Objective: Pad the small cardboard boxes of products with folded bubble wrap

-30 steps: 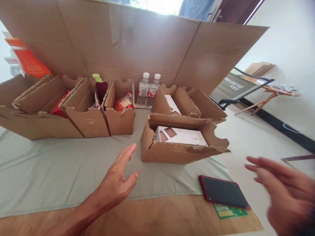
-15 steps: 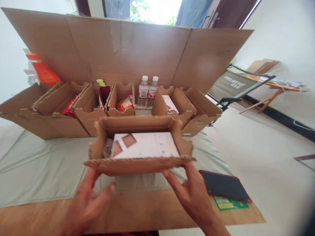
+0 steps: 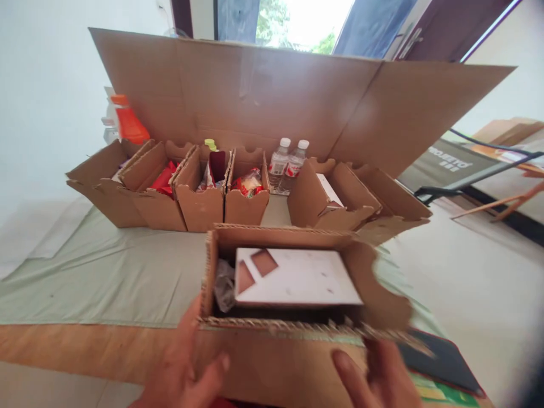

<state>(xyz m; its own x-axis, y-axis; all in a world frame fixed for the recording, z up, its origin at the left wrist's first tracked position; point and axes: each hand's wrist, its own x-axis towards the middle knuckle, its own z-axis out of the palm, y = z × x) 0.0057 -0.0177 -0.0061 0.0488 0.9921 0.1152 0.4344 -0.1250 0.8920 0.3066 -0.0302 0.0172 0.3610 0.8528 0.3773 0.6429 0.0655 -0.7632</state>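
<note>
I hold an open-topped cardboard box up close in front of me. My left hand grips its lower left side, thumb on the front wall. My right hand grips its lower right, thumb on the front. Inside the box lies a flat white package with brown squares printed on it, and a crumpled clear plastic bag sits at its left end.
A row of cardboard boxes with red snack packets stands on a grey-green cloth, backed by a large cardboard sheet. Two water bottles stand behind them. A dark phone lies at right, an orange bottle at back left.
A second ago both hands were empty and the box stood on the cloth. They took hold of it, lifted it and brought it closer to me. The view has shifted left.
</note>
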